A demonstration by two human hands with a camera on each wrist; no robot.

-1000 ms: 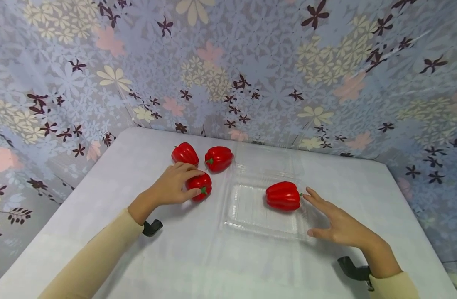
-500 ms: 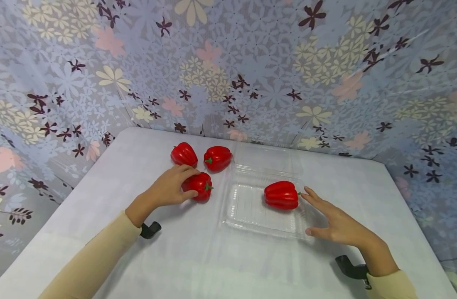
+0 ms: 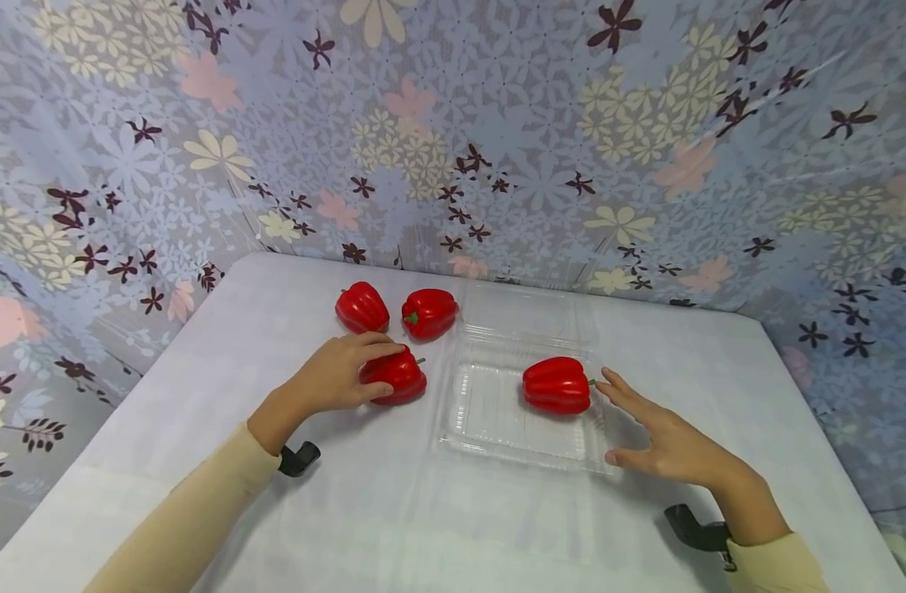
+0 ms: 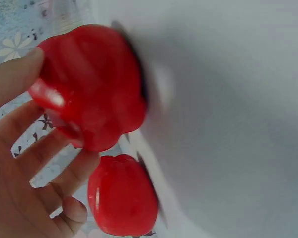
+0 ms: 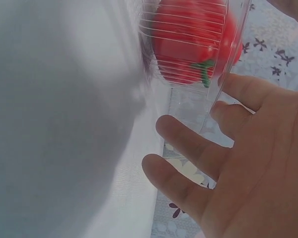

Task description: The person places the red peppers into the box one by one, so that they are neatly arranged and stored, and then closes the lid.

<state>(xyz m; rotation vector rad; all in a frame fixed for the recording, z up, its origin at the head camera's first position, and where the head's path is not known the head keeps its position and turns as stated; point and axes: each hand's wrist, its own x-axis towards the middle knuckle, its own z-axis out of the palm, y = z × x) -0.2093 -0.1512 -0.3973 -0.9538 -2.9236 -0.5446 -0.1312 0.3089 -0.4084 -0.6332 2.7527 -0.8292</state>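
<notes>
My left hand (image 3: 333, 377) grips a red bell pepper (image 3: 395, 377) on the table, thumb on the near side and fingers over the top. In the left wrist view this pepper (image 4: 94, 84) sits between thumb and fingertips, close over the white surface. A second bell pepper (image 3: 558, 385) lies in a clear plastic clamshell container (image 3: 486, 420), its stem toward my right hand (image 3: 668, 445). That hand has its fingers spread beside the container's right side. Through the ribbed wall, the right wrist view shows the pepper (image 5: 188, 44), with fingertips right at the container's edge.
Two more bell peppers, one at the left (image 3: 361, 307) and one beside it (image 3: 429, 315), lie behind the gripped one. The container's clear lid (image 3: 523, 317) lies folded back toward the floral curtain (image 3: 453, 148). A white cloth covers the table (image 3: 394, 502).
The gripped pepper has turned under my left hand, its green stem swinging from facing me to pointing right and away. My right hand stays in place beside the container.
</notes>
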